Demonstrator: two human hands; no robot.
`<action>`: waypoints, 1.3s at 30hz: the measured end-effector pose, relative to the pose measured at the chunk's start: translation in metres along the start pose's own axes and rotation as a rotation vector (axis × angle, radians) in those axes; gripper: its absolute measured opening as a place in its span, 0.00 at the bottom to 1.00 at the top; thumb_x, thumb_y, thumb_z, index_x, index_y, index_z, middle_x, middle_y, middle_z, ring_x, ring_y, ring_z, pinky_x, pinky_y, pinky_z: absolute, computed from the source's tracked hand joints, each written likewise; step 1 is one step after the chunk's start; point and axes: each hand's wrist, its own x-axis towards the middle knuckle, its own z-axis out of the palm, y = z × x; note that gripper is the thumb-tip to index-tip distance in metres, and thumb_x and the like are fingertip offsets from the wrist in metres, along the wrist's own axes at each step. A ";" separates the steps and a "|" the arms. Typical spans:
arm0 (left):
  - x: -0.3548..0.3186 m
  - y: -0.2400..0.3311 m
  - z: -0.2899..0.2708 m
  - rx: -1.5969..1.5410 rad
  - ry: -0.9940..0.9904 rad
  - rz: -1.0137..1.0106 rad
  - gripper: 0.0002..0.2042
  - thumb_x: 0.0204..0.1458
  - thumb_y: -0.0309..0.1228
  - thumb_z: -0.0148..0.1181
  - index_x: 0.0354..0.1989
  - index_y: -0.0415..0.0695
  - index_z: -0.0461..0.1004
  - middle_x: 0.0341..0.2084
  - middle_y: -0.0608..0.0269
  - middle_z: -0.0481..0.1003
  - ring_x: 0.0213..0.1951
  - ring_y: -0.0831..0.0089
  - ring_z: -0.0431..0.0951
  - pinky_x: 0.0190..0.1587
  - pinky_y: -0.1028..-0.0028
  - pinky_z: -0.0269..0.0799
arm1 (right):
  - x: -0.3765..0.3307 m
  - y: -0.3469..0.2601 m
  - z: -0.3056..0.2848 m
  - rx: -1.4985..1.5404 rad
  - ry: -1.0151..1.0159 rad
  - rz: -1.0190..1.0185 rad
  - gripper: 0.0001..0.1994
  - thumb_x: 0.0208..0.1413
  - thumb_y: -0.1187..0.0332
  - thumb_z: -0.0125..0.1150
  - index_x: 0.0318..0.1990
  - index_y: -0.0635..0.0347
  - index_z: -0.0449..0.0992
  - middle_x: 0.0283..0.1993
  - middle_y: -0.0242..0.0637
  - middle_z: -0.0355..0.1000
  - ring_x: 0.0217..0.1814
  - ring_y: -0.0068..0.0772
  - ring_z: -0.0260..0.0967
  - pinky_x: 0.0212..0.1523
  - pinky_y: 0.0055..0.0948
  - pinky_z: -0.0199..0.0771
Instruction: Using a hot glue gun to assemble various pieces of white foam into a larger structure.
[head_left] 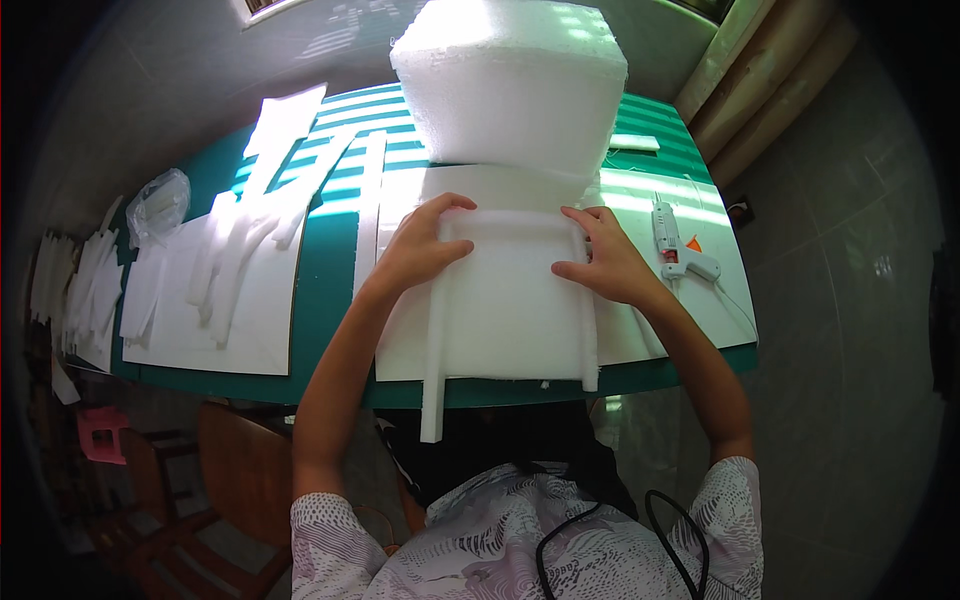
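A white foam sheet (512, 310) lies in front of me on a white board (400, 350). Foam strips run along its edges: a far strip (515, 220), a left strip (433, 370) that sticks out past the table's near edge, and a shorter right strip (589, 350). My left hand (425, 245) grips the far left corner, thumb inside and fingers over the far strip. At the far right corner, my right hand (605, 255) does the same from the other side. Both hands are curved, thumb and fingers bracing the strips.
Behind the sheet stands a large white foam block (510, 110). A white glue gun (685, 255) with a cord lies on the right. Several loose foam strips (225, 260) and a clear plastic bag (160, 205) are on the left of the green table (325, 300). Wooden chairs (240, 460) stand below left.
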 end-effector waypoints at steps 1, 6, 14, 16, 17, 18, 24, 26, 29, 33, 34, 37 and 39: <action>0.000 0.001 0.000 0.004 -0.003 0.004 0.25 0.42 0.32 0.63 0.53 0.45 0.72 0.50 0.54 0.73 0.52 0.60 0.71 0.56 0.65 0.65 | 0.000 0.002 0.000 -0.022 0.006 -0.002 0.39 0.45 0.61 0.71 0.66 0.60 0.61 0.62 0.49 0.55 0.58 0.46 0.63 0.56 0.36 0.70; 0.001 0.001 0.001 0.021 -0.012 -0.003 0.24 0.42 0.32 0.63 0.53 0.45 0.71 0.50 0.54 0.73 0.52 0.60 0.70 0.56 0.65 0.65 | -0.001 0.004 0.002 -0.020 0.014 0.006 0.39 0.45 0.61 0.71 0.65 0.58 0.61 0.62 0.49 0.54 0.59 0.47 0.63 0.57 0.38 0.70; 0.002 0.001 0.000 0.051 -0.029 -0.012 0.22 0.43 0.32 0.63 0.50 0.45 0.72 0.49 0.54 0.73 0.51 0.61 0.70 0.54 0.65 0.66 | -0.002 0.006 0.003 -0.015 0.034 -0.009 0.36 0.45 0.62 0.71 0.64 0.55 0.64 0.60 0.48 0.55 0.58 0.46 0.64 0.57 0.38 0.70; 0.002 0.003 -0.001 0.050 -0.033 -0.013 0.22 0.42 0.31 0.62 0.49 0.45 0.72 0.47 0.54 0.74 0.50 0.61 0.71 0.53 0.65 0.66 | -0.002 0.004 0.003 -0.007 0.027 0.004 0.35 0.45 0.62 0.71 0.63 0.55 0.65 0.59 0.46 0.57 0.55 0.44 0.65 0.56 0.36 0.70; 0.001 0.004 -0.001 0.051 -0.034 -0.013 0.22 0.42 0.31 0.62 0.49 0.45 0.72 0.47 0.54 0.74 0.50 0.61 0.71 0.53 0.65 0.66 | -0.002 0.004 0.003 -0.007 0.026 0.005 0.35 0.45 0.62 0.71 0.63 0.55 0.65 0.59 0.46 0.57 0.55 0.44 0.65 0.56 0.36 0.70; 0.001 0.005 -0.001 0.051 -0.027 -0.013 0.21 0.42 0.31 0.62 0.49 0.45 0.73 0.47 0.54 0.74 0.49 0.61 0.71 0.52 0.65 0.66 | -0.003 0.004 0.004 0.002 0.033 -0.001 0.35 0.45 0.62 0.71 0.62 0.55 0.65 0.58 0.45 0.57 0.54 0.43 0.65 0.55 0.35 0.70; 0.001 0.006 0.001 0.057 -0.009 0.000 0.21 0.42 0.31 0.62 0.48 0.45 0.73 0.46 0.54 0.75 0.48 0.61 0.72 0.52 0.65 0.67 | -0.003 0.005 0.005 0.010 0.057 -0.008 0.34 0.45 0.63 0.71 0.62 0.55 0.65 0.58 0.45 0.58 0.54 0.42 0.65 0.55 0.35 0.70; 0.001 0.006 0.001 0.055 -0.012 0.000 0.20 0.42 0.31 0.62 0.48 0.45 0.73 0.46 0.54 0.75 0.48 0.61 0.72 0.52 0.65 0.67 | -0.003 0.005 0.005 0.013 0.061 -0.015 0.33 0.45 0.64 0.71 0.61 0.55 0.65 0.58 0.45 0.58 0.54 0.42 0.65 0.55 0.35 0.70; 0.001 0.004 0.001 0.066 -0.009 0.006 0.20 0.42 0.30 0.62 0.47 0.45 0.73 0.46 0.54 0.75 0.48 0.61 0.72 0.52 0.65 0.67 | -0.003 0.003 0.006 0.010 0.055 0.009 0.33 0.45 0.64 0.71 0.61 0.55 0.66 0.58 0.45 0.58 0.54 0.42 0.65 0.55 0.35 0.70; 0.002 0.006 0.002 0.065 -0.006 -0.013 0.19 0.42 0.29 0.61 0.47 0.45 0.73 0.45 0.53 0.75 0.48 0.61 0.72 0.53 0.64 0.68 | -0.003 0.003 0.006 -0.005 0.063 0.007 0.33 0.45 0.64 0.71 0.61 0.56 0.66 0.57 0.44 0.58 0.53 0.41 0.66 0.54 0.34 0.70; 0.001 0.006 0.002 0.065 -0.005 -0.024 0.19 0.43 0.29 0.61 0.47 0.45 0.73 0.45 0.53 0.75 0.47 0.61 0.73 0.53 0.64 0.68 | -0.003 0.002 0.006 -0.008 0.060 0.008 0.33 0.45 0.64 0.71 0.60 0.56 0.66 0.57 0.44 0.58 0.52 0.41 0.66 0.53 0.34 0.71; 0.002 0.006 0.003 0.055 -0.004 -0.020 0.19 0.43 0.29 0.61 0.47 0.44 0.73 0.45 0.53 0.75 0.47 0.61 0.73 0.52 0.65 0.68 | -0.003 0.003 0.007 -0.015 0.074 -0.001 0.32 0.45 0.64 0.72 0.60 0.56 0.66 0.56 0.43 0.59 0.50 0.40 0.66 0.52 0.34 0.71; 0.001 0.007 0.002 0.061 -0.006 -0.012 0.19 0.43 0.29 0.61 0.46 0.44 0.73 0.45 0.53 0.75 0.46 0.61 0.73 0.52 0.65 0.68 | -0.003 0.004 0.007 -0.018 0.079 -0.002 0.32 0.45 0.64 0.72 0.59 0.56 0.66 0.56 0.44 0.59 0.49 0.39 0.66 0.52 0.34 0.71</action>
